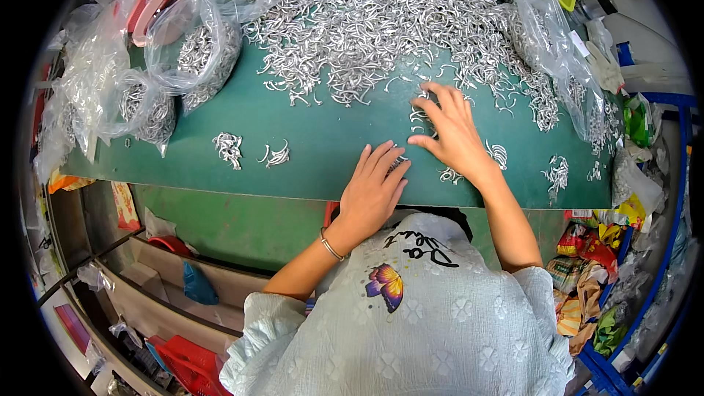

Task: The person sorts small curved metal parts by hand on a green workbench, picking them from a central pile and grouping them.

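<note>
A big heap of small curved silver metal hooks [367,15] covers the far half of a green table [293,132]. My right hand [451,132] lies flat with fingers spread at the heap's near edge, touching a few loose hooks. My left hand [374,187] rests flat beside it near the table's front edge, fingers together over some hooks. Neither hand grips anything. Two small sorted bunches of hooks [229,148] lie to the left of my hands, and further bunches [557,172] lie to the right.
Clear plastic bags of hooks [198,51] stand at the far left, and another bag [550,37] at the far right. Below the table are shelves with a red crate [183,363]. Crumpled colourful wrappers [587,279] pile up at the right.
</note>
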The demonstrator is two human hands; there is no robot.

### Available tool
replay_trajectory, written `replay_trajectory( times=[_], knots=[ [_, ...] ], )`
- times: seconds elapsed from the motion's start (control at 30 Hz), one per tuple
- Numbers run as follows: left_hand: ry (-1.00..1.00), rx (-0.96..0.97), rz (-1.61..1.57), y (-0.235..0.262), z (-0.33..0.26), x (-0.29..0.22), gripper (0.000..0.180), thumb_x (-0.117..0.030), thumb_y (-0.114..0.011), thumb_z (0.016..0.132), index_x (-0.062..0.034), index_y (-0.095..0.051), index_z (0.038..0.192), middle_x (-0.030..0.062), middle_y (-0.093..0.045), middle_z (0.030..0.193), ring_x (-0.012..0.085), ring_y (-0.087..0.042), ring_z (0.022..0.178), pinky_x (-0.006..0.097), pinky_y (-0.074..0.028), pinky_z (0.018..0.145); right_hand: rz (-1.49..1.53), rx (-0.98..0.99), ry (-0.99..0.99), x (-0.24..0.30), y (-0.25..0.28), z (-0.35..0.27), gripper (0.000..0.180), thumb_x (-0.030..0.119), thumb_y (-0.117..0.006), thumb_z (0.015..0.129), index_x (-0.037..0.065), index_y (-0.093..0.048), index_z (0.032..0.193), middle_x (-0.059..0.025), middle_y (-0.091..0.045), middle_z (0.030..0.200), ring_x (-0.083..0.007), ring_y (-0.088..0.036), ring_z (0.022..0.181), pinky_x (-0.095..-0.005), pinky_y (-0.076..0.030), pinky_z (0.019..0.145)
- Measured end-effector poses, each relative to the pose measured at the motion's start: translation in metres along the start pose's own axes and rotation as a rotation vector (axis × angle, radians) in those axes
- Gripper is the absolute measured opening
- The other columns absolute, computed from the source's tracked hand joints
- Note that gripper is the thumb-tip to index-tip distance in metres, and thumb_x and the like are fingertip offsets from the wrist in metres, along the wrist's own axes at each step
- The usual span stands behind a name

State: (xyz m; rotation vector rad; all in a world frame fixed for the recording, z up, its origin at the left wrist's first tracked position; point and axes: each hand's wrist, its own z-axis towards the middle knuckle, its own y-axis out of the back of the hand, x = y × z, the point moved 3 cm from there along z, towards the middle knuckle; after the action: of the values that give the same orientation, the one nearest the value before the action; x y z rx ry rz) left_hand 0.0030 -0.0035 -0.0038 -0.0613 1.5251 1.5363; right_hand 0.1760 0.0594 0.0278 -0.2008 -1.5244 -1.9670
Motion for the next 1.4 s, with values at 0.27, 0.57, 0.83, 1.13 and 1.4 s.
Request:
replay_trajectory(
  times=[0.27, 0.57, 0.83, 1.13, 1.4],
  knots=[
    [0.010, -0.070, -0.066, 0.003, 0.001, -0.001, 0.031, -0.006, -0.069, 0.080, -0.0058, -0.062, 0.110, 0.0113, -0.055, 0.120, 0.0332, -0.050, 0.121, 0.052, -0.038, 0.106, 0.460, -0.103, -0.517, -0.064, 0.019, -0.001, 0.009, 0.001, -0.064, 0.087, 0.000, -0.062, 0.096, -0.0044, -0.063, 0.079, -0.0131, -0.057, 0.067, -0.0273, -0.046, 0.064],
    [0.011, -0.084, -0.077, 0.002, 0.001, 0.000, 0.028, -0.005, -0.069, 0.079, -0.0055, -0.063, 0.107, 0.0111, -0.056, 0.119, 0.0334, -0.050, 0.121, 0.052, -0.038, 0.106, 0.121, -0.093, -0.437, -0.071, 0.054, -0.005, 0.016, 0.006, -0.061, 0.091, 0.001, -0.065, 0.105, -0.0063, -0.066, 0.101, -0.0178, -0.061, 0.094, -0.0295, -0.048, 0.079],
    [0.011, -0.087, -0.086, 0.002, 0.001, 0.000, 0.028, -0.004, -0.069, 0.079, -0.0051, -0.064, 0.107, 0.0113, -0.057, 0.119, 0.0336, -0.051, 0.121, 0.052, -0.038, 0.105, -0.054, -0.028, -0.372, -0.050, 0.042, -0.007, 0.009, 0.009, -0.070, 0.081, 0.002, -0.064, 0.083, -0.0125, -0.061, 0.087, -0.0302, -0.056, 0.084, -0.0420, -0.043, 0.078],
    [0.010, -0.079, -0.088, 0.003, 0.002, 0.000, 0.031, -0.003, -0.069, 0.079, -0.0046, -0.062, 0.109, 0.0115, -0.057, 0.120, 0.0342, -0.051, 0.121, 0.052, -0.038, 0.105, -0.090, -0.080, -0.323, -0.032, 0.029, -0.004, 0.009, 0.009, -0.067, 0.079, 0.002, -0.063, 0.074, -0.0127, -0.060, 0.075, -0.0317, -0.057, 0.079, -0.0423, -0.044, 0.075],
    [0.081, -0.132, -0.170, 0.005, 0.004, -0.002, 0.057, -0.007, -0.069, 0.080, -0.0049, -0.047, 0.132, 0.0146, -0.046, 0.137, 0.0384, -0.043, 0.129, 0.051, -0.034, 0.109, 0.116, 0.280, -0.062, 0.032, -0.016, -0.017, 0.005, 0.006, -0.067, 0.077, 0.002, -0.063, 0.078, -0.0119, -0.060, 0.082, -0.0298, -0.057, 0.087, -0.0407, -0.043, 0.078]
  ],
)
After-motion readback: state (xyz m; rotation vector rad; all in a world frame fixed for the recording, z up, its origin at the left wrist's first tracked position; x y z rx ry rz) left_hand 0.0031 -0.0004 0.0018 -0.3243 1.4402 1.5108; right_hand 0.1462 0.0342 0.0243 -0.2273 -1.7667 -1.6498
